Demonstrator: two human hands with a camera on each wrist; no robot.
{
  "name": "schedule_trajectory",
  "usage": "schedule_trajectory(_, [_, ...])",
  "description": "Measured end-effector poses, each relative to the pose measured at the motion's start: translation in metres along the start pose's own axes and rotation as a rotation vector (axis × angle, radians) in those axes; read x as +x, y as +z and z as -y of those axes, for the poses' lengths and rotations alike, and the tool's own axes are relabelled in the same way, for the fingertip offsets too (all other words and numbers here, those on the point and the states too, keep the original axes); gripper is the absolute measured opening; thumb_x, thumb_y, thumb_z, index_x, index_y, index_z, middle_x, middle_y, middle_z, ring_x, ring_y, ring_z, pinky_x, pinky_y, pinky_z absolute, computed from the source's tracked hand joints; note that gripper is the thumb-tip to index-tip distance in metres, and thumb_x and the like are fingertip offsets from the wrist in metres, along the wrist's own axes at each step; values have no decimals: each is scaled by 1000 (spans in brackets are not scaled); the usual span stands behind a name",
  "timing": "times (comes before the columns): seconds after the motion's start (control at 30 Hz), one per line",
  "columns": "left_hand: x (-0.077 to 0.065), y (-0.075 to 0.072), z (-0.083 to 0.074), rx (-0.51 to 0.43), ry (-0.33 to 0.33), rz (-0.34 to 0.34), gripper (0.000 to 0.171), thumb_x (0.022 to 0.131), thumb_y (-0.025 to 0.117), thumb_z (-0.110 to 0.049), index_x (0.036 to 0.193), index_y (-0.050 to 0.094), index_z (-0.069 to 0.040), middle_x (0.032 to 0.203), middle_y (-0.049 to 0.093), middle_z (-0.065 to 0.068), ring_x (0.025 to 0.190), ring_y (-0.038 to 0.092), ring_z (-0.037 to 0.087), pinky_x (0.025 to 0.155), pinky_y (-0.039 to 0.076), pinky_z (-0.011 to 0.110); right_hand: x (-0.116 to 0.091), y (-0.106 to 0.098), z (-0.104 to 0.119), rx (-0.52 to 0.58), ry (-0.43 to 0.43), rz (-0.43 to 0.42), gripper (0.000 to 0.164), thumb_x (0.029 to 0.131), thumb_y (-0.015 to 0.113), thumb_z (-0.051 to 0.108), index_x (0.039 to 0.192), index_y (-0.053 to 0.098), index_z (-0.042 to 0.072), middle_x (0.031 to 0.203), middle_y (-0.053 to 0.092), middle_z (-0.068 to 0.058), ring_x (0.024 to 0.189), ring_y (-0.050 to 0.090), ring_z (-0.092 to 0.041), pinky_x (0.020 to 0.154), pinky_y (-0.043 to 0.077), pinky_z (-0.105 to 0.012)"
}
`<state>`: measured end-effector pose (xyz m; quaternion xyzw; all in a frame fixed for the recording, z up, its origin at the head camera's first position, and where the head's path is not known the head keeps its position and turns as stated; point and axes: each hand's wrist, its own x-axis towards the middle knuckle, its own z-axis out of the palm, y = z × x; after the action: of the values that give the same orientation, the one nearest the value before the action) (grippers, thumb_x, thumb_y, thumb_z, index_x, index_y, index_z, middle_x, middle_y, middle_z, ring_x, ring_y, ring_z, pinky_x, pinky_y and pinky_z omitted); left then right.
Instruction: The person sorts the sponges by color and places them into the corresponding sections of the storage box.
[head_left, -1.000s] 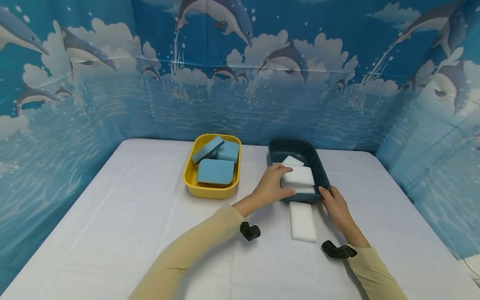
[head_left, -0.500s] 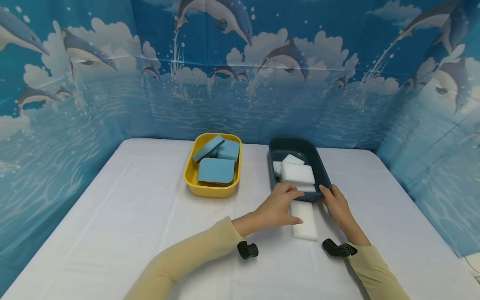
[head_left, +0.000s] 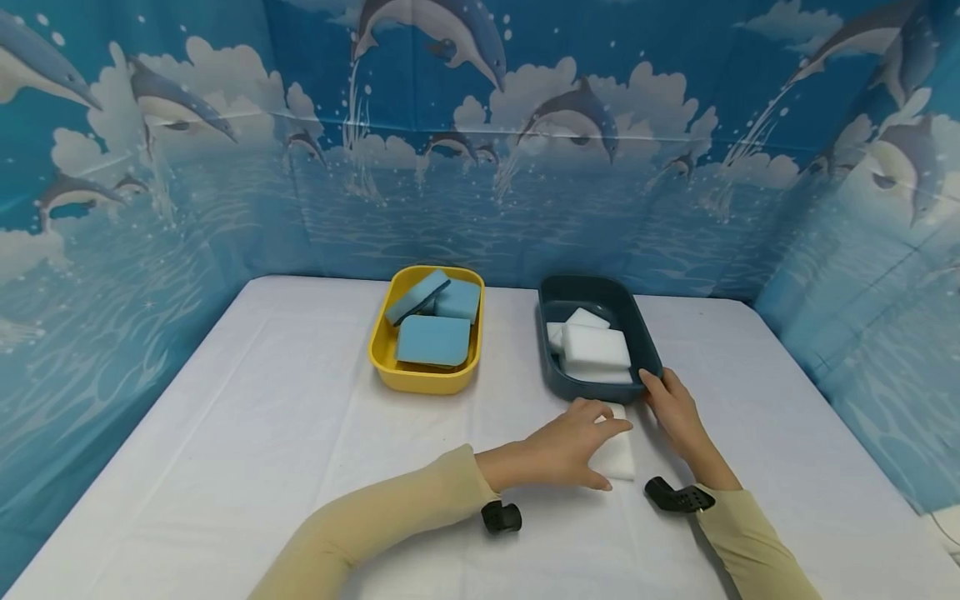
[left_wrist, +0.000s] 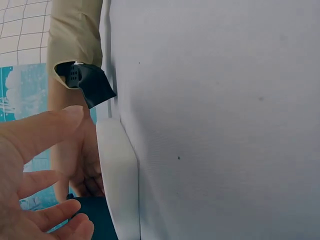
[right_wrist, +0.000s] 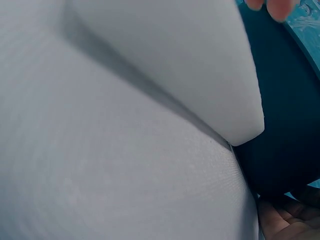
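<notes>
While our left hand hovers spread over the sponge lying on the cloth before the bin, holding nothing, we should close thumb and fingers on its long edges; our right hand rests relaxed against the bin's corner.

Left of centre on the white tablecloth: a yellow tub holding blue sponges, seemingly three, one propped on edge toward the back. Behind and to both sides: a blue backdrop printed with leaping dolphins, clouds and sea.
</notes>
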<state>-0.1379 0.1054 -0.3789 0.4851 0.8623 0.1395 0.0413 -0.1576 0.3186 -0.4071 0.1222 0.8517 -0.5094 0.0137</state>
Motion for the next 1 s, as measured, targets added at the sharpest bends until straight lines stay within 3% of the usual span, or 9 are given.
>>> schedule_trajectory(0.2, [7, 4, -8, 147, 23, 52, 73, 78, 72, -46, 141, 39, -30, 142, 38, 1, 126, 36, 15, 99, 40, 20, 0, 0, -2, 12, 1, 1, 74, 98, 29, 52, 145, 19, -4, 147, 28, -27, 138, 30, -37, 115, 27, -51])
schedule_trajectory(0.57, [11, 13, -13, 268, -27, 118, 59, 79, 71, -48, 133, 48, -41, 139, 38, -2, 121, 35, 13, 89, 38, 23, 1, 3, -2, 9, -2, 2, 74, 98, 29, 53, 146, 19, -2, 149, 26, -27, 139, 29, -37, 115, 26, -50])
schedule_trajectory(0.67, [11, 15, -13, 262, -45, 118, 57, 79, 70, -47, 132, 48, -42, 139, 38, -3, 123, 34, 14, 90, 37, 26, 1, 2, -1, 13, -10, 5, 74, 98, 29, 53, 146, 18, -2, 149, 25, -27, 140, 28, -37, 115, 26, -50])
schedule_trajectory(0.8, [12, 17, -11, 202, -70, 123, 55, 81, 70, -44, 131, 49, -42, 140, 37, -3, 124, 32, 15, 82, 36, 28, 1, 0, -1, 18, -17, 7, 75, 98, 28, 53, 146, 17, -2, 149, 25, -27, 139, 28, -37, 115, 26, -51])
schedule_trajectory(1.0, [11, 17, -9, 118, -41, 83, 42, 83, 70, -36, 123, 57, -34, 137, 40, 0, 121, 34, 16, 73, 42, 24, 1, -3, -3, 4, -15, -3, 75, 97, 28, 54, 146, 19, -1, 147, 29, -26, 135, 32, -34, 112, 30, -48])
